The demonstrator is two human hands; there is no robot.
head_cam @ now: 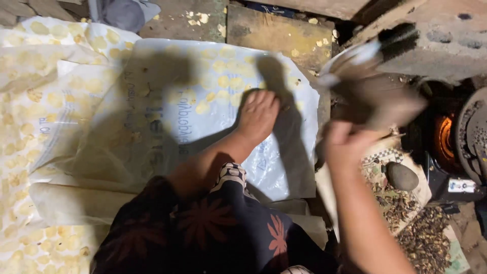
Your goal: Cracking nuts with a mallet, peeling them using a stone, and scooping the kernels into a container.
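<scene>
1. Right hand (344, 144): raised and blurred by motion; its fingers appear closed on one blurred flat utensil (373, 83), pale on its upper left rim and brown below. What kind of utensil it is cannot be made out.
2. Left hand (258, 114): one hand, laid palm down with fingers spread on the white plastic sheet (203, 116); it grips nothing.
3. White plastic sheet: one sheet with faint printing, spread on the floor. Many small pale yellow discs (223, 81) lie on its upper half; they are too many and too shadowed to count.
4. Two shadows, of the arm and of the head, darken the sheet's middle and left, hiding detail there.
5. Left of the sheet: further overlapping pale sheets (45, 101) carrying many more yellow discs; the left and bottom frame edges cut them off.
6. Dark garment with red flowers (218, 228): covers the lower centre and hides the sheet's near edge.
7. Right of the sheet: one grey rounded stone (402, 176) on a checked scrap, beside a heap of dark husk-like litter (421, 238).
8. Far right: one stove with an orange glow (445, 136), cut off by the frame edge; a concrete block (446, 35) stands above it.
9. Open room: the sheet's lower right part, below the left hand, lies bare.
</scene>
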